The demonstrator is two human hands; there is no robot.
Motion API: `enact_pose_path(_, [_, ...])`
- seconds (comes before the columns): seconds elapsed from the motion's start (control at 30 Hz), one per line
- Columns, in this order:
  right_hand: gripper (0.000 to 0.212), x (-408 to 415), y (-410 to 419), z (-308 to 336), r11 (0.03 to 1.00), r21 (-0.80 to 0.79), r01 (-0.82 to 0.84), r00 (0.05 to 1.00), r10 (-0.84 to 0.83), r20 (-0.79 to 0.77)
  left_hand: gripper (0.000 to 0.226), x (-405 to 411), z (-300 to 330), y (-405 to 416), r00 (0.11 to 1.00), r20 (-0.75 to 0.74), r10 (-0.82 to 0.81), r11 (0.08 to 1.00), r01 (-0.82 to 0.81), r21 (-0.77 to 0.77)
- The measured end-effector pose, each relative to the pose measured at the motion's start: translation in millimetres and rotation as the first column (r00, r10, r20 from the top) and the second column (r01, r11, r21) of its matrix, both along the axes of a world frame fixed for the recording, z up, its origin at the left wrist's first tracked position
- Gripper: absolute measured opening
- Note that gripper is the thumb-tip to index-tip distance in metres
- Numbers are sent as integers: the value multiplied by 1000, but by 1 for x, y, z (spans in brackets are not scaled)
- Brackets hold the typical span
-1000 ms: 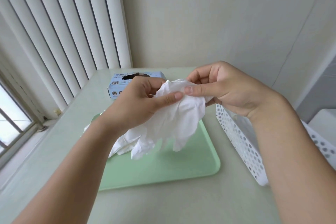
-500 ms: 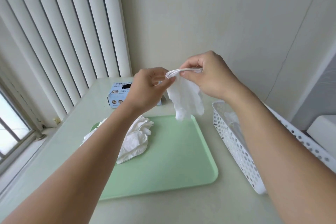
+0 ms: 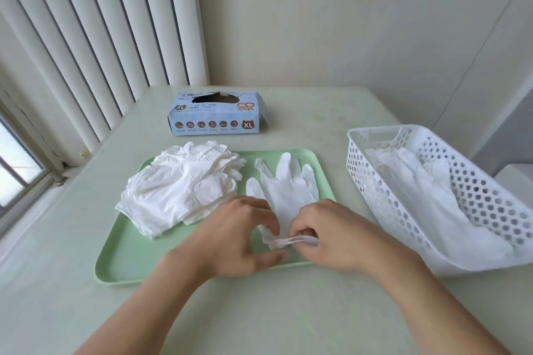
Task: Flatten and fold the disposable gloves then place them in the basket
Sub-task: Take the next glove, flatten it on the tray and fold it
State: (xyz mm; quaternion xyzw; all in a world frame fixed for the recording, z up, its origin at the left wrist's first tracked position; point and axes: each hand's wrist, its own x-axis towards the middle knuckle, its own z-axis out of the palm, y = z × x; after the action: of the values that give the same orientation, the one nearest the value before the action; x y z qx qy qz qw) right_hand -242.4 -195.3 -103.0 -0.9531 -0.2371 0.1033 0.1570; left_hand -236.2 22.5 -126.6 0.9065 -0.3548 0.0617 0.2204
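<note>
Glove (image 3: 284, 190) now down flat on green tray (image 3: 161, 256), no longer dangling in air, fingers toward 12 o'clock, cuff pinched by left hand (image 3: 239, 239) and right hand (image 3: 331, 236), ready for folding; basket (image 3: 383, 193) at 3 o'clock, crumpled pile (image 3: 178, 187) at 9.

glove pile (image 3: 184, 184) left on tray (image 3: 127, 253), basket (image 3: 383, 202) right, box (image 3: 216, 115) behind

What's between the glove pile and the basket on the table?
In the head view, one flattened glove lies on the green tray between the glove pile and the white basket, then a bare strip of table.
</note>
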Motion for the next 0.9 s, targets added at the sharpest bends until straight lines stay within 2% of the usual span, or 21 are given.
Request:
enact_pose_path(0.1, [37, 0, -3, 13, 999, 5, 47, 990, -46, -133, 49, 1, 4, 2, 998, -20, 59, 998, -59, -8])
enact_pose_path(0.13, [38, 4, -3, 16, 997, 29, 68, 989, -63, -137, 50, 4, 2, 1, 995, -35, 90, 995, -91, -39])
enact_pose_path(0.23, [21, 27, 4, 11, 983, 143, 112, 990, -122, 71, 56, 12, -6, -5, 970, 2, 244, 966, -243, -83])
enact_pose_path(0.3, [29, 48, 14, 1, 978, 152, 142, 977, -163, 136, 62, 16, -10, -8, 957, 38, 288, 957, -286, -50])
enact_pose_path(0.5, [50, 94, 33, -25, 947, 153, 282, 937, -307, 170, 74, 12, -17, -12, 980, 59, 190, 972, -196, 128])
enact_pose_path(0.63, [70, 102, 31, -36, 949, 151, 278, 942, -300, 153, 85, 11, -16, -8, 978, -29, 206, 973, -202, 111])
enact_pose_path(0.77, [78, 103, 26, -41, 959, 156, 237, 959, -257, 122, 93, 9, -14, -7, 978, -4, 210, 967, -207, 149])
enact_pose_path(0.9, [86, 106, 22, -40, 954, 152, 260, 938, -287, 197, 95, 9, -16, -7, 969, -11, 246, 951, -240, 196])
